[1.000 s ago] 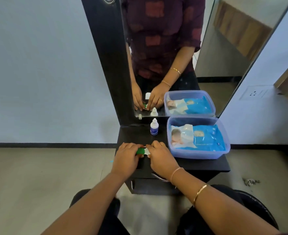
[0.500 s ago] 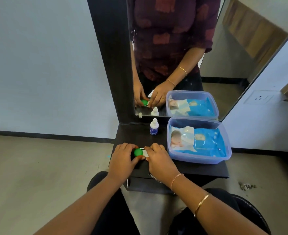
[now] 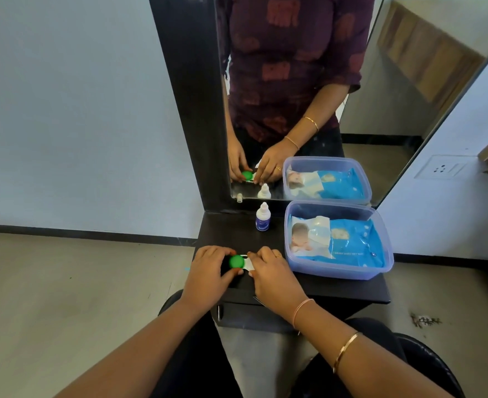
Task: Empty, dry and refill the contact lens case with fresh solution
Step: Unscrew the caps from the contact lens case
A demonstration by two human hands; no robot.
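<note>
Nearest, a thin gold bangle circles the right forearm. Beyond it, both hands meet near the front edge of a matte black shelf. The left hand curls thumb and fingers round the glossy, round green cap at one end of the contact lens case, whose flat white body lies on the shelf. The right hand pinches the case's other end, fingers bent over it. Farther back a small white solution bottle with a tapered tip and blue label stands upright. Beside it on the right sits a translucent, round-cornered plastic tub holding a soft blue wipes pack. Behind, a dark-framed mirror reflects them.
</note>
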